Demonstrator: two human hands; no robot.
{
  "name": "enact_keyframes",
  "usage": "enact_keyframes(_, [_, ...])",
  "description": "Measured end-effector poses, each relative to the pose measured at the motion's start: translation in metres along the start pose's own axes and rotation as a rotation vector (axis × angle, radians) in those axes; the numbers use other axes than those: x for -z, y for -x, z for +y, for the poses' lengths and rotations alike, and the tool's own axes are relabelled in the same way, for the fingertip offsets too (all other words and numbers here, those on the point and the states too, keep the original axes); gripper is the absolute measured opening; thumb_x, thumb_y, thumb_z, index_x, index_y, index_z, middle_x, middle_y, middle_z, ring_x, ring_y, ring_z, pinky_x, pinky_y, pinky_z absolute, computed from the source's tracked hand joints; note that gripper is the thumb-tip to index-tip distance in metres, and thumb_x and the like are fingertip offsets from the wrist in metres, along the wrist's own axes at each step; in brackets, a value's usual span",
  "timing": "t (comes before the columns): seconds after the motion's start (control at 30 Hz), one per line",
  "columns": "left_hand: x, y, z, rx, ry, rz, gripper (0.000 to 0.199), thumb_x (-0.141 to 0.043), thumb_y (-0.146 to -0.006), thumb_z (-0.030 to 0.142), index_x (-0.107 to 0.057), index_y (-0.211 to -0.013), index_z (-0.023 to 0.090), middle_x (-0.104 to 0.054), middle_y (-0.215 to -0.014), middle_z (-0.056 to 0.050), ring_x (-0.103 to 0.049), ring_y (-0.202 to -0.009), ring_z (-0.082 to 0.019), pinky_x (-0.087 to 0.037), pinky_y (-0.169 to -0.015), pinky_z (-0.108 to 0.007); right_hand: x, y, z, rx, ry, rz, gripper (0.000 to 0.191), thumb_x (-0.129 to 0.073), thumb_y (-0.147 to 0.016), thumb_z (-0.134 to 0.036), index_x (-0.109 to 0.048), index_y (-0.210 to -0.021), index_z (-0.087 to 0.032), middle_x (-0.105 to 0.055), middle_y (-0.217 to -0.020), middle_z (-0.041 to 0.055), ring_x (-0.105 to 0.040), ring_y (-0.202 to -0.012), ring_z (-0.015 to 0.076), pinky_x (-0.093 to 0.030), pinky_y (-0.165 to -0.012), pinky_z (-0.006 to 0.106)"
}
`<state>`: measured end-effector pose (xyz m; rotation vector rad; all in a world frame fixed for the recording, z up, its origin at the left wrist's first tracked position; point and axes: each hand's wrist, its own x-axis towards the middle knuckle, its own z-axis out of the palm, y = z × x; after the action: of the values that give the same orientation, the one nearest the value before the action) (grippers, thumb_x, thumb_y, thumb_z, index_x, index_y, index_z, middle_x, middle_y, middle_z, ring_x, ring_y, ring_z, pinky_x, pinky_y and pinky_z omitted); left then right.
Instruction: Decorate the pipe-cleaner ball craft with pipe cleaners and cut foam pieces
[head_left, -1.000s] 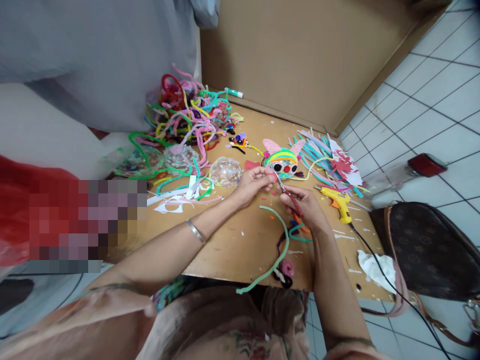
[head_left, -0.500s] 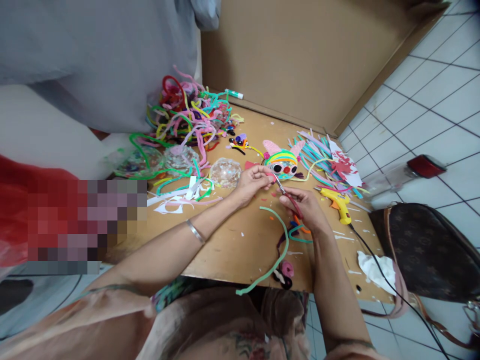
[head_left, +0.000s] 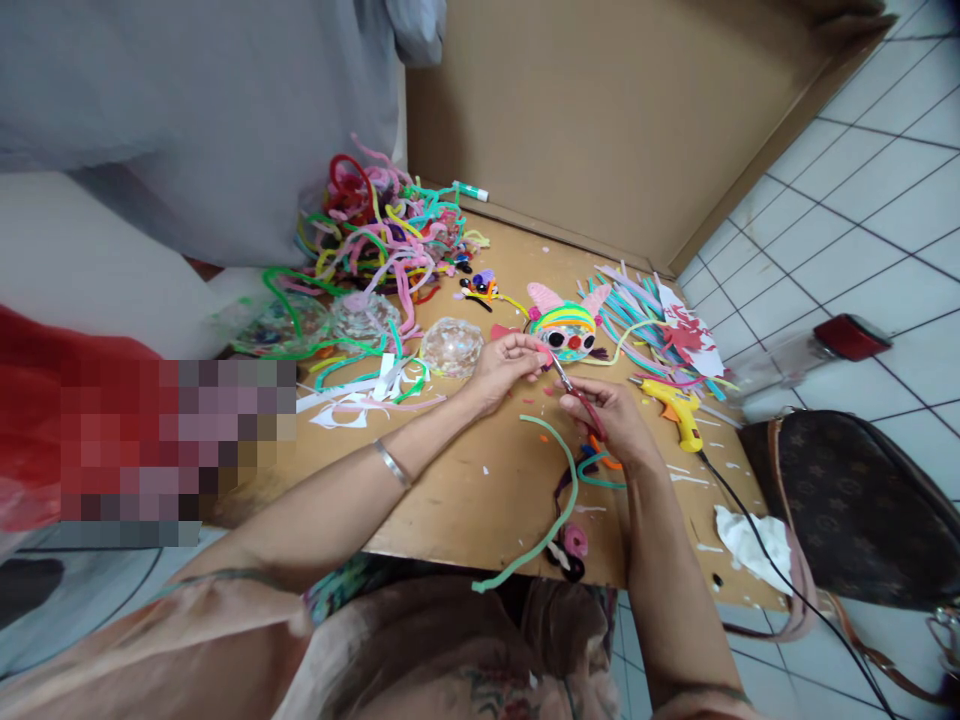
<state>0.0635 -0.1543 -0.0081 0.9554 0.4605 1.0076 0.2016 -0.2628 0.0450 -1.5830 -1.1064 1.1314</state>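
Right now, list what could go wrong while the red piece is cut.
The scissors are close to the left fingers gripping the red piece, so a slip might nick them. The glue gun may burn the nearby right forearm, if hot. Its cord runs over the edge of the table, so a snag could drag it down.

The wooden table carries a yellow glue gun, crumpled white tissue, a decorated ball with pink ears and tangled fuzzy stems.
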Motion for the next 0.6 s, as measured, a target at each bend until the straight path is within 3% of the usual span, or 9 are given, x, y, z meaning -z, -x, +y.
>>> enact_keyframes(0.27, [0.004,0.001,0.006,-0.009,-0.118,-0.122,0.045,-0.086,-0.06,0.032,-0.068,-0.096,0.012,-0.07,-0.072,-0.002,-0.057,-0.057,-0.007,-0.046,-0.059,-0.021,-0.001,-0.002,0.003,0.047,-0.024,0.002,0.06,-0.088,-0.051,-0.053,-0.072,-0.095,-0.017,-0.046,-0.055,-0.0085,-0.037,-0.044,0.0046,-0.03,-0.041,0.02])
enact_keyframes(0.6, [0.002,0.002,0.013,0.005,-0.131,-0.141,0.044,-0.087,-0.058,0.031,-0.068,-0.094,0.012,-0.069,-0.07,-0.001,-0.056,-0.056,-0.007,-0.044,-0.058,-0.021,0.001,-0.003,0.007,0.044,0.014,-0.001,0.062,-0.087,-0.053,-0.054,-0.074,-0.1,-0.015,-0.054,-0.061,-0.0053,-0.035,-0.044,0.0038,-0.029,-0.041,0.022])
